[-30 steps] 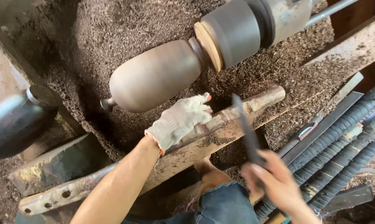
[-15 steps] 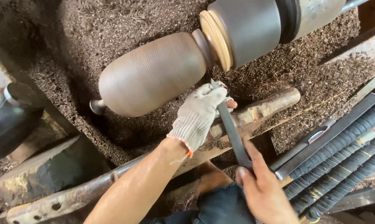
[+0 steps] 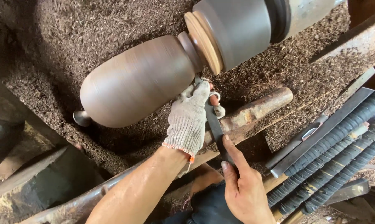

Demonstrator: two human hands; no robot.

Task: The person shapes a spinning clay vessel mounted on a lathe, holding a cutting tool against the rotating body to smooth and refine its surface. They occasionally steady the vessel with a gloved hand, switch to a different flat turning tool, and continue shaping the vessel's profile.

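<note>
Nearest the camera, the bare right hand (image 3: 245, 191) is closed around the lower end of a flat dark turning chisel (image 3: 216, 130), forefinger laid along the blade; the handle end is hidden in the palm. Beyond it, the left hand (image 3: 189, 118) in a knitted work glove grips the blade near its tip, fingers curled over it, pressing it onto the long wooden tool rest (image 3: 253, 112). Judged step: cutting at the narrow neck of the rounded wooden workpiece (image 3: 137, 81), which sits on the lathe between the rest and the grey chuck (image 3: 237, 31); the next move would call for steady, light pressure at the tip. The cutting edge is covered by the glove; contact cannot be confirmed. Ribbed-handled tools (image 3: 341, 145) lie to the right, partly cut off; shavings (image 3: 71, 33) cover the far bed.
</note>
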